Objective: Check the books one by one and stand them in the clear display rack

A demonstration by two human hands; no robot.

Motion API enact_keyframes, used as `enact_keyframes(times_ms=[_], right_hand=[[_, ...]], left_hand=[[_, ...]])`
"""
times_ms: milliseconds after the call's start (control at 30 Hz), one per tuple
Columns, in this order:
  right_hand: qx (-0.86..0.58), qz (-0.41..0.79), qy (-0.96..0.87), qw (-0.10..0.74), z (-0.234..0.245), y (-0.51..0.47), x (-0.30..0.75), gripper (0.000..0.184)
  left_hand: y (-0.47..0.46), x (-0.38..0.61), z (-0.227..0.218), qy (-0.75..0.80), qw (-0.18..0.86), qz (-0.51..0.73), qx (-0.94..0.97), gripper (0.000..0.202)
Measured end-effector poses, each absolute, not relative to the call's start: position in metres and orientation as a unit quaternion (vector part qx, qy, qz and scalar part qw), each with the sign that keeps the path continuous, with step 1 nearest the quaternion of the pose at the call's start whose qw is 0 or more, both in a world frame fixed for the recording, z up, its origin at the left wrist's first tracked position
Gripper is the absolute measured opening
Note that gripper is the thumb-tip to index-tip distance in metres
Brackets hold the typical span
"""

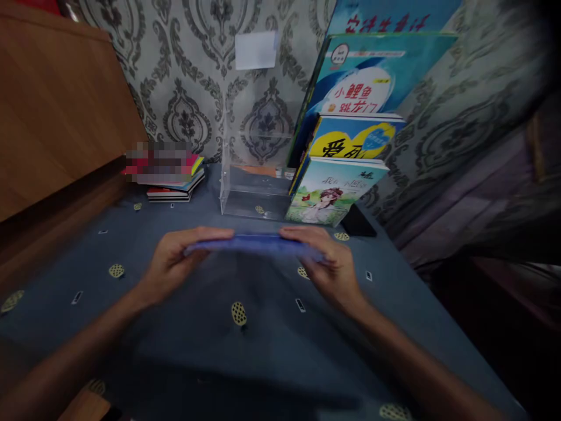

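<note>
A thin blue-purple book is held flat and edge-on above the blue patterned cloth. My left hand grips its left end, with fingers closed over the top. My right hand grips its right end the same way. The book is smeared by motion, and its cover does not show. Just beyond it stands a clear acrylic book stand.
Several children's picture books lean upright in the right part of the clear stand. A flat stack of books lies at the back left. A wooden panel rises on the left, patterned wallpaper behind. Dark space drops off at the right.
</note>
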State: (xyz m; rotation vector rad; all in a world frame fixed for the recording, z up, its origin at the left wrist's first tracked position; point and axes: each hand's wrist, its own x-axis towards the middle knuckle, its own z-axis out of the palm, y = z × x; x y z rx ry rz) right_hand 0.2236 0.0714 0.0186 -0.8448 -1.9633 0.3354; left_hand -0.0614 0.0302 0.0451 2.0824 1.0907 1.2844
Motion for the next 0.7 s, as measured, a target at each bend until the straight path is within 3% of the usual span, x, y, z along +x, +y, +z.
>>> enact_keyframes(times_ms=[100, 200, 267, 700], right_hand=[[-0.282, 0.068, -0.889, 0.354, -0.005, 0.082, 0.237, 0.034], [-0.261, 0.073, -0.937, 0.22, -0.031, 0.082, 0.247, 0.042], [-0.266, 0.083, -0.944, 0.176, -0.038, 0.078, 0.249, 0.045], [-0.303, 0.068, -0.934, 0.178, -0.034, 0.064, 0.239, 0.033]], left_hand=[[0.019, -0.068, 0.023, 0.334, 0.171, 0.329, 0.867, 0.036], [0.004, -0.073, -0.005, 0.341, 0.158, 0.188, 0.908, 0.043], [-0.003, -0.076, -0.015, 0.347, 0.156, 0.131, 0.916, 0.047], [0.087, -0.078, -0.029, 0.438, 0.084, 0.113, 0.888, 0.052]])
